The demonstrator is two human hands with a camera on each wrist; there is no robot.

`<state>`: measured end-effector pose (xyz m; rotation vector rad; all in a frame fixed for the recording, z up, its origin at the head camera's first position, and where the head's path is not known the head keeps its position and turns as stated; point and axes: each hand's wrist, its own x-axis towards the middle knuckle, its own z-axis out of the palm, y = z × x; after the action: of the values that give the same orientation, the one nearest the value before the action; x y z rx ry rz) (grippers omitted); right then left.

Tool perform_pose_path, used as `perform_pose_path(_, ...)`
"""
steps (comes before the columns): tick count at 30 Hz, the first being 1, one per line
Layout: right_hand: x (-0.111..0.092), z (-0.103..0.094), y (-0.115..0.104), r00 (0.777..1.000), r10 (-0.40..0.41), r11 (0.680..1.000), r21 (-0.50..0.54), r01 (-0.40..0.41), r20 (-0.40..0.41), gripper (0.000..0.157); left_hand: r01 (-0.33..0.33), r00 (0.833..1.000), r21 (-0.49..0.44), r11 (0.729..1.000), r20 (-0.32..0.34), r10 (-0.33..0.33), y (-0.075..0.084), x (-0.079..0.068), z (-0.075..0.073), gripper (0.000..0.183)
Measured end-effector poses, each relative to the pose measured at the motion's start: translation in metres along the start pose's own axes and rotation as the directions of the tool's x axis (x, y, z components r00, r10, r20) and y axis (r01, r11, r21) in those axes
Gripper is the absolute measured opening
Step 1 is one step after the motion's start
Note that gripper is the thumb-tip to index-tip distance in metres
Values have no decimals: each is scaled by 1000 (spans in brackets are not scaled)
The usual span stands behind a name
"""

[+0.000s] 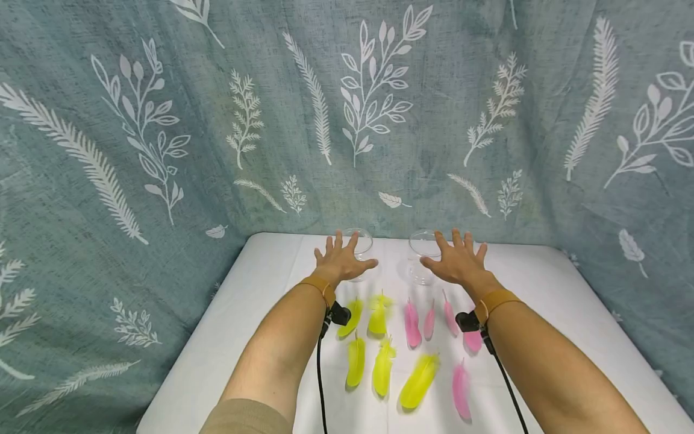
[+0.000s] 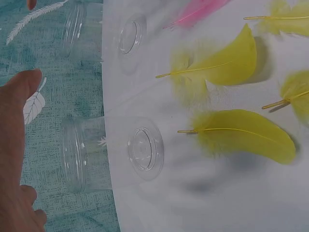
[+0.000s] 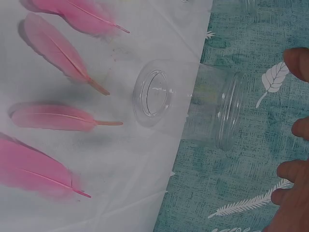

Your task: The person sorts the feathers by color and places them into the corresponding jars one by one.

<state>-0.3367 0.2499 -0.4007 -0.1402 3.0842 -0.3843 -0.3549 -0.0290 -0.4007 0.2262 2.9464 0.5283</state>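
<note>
My left hand (image 1: 340,263) is held with fingers spread in front of a clear plastic jar (image 2: 91,154) at the table's far side, holding nothing. The right hand (image 1: 459,261), fingers also spread, overlaps a second clear jar (image 3: 212,106) in the head view and grips nothing. Both jars stand upright and uncovered. Nearer than the hands lie yellow feathers (image 1: 355,361) on the left and middle, several in all. Pink feathers (image 1: 412,324) lie mostly to the right, one of them partly hidden by the right wrist's camera.
The feathers lie spread on a white-covered table (image 1: 217,361). A blue-green curtain (image 1: 325,120) with white leaf prints hangs right behind the table and along its sides. Black cables (image 1: 321,386) run from both wrist cameras toward the near edge.
</note>
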Motion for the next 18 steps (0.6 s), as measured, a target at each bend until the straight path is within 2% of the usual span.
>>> perform_pose_path(10,-3,-4,4,1000,14,1000,16,-14,5,92,10,1000,-12,1000,-1,-10,-1,3,2,92)
perform_pose_path(18,-4,-8,7,1000,26,1000,18,-26,0,92,23,999,-37,999,-22,-24,-14,4,1,97)
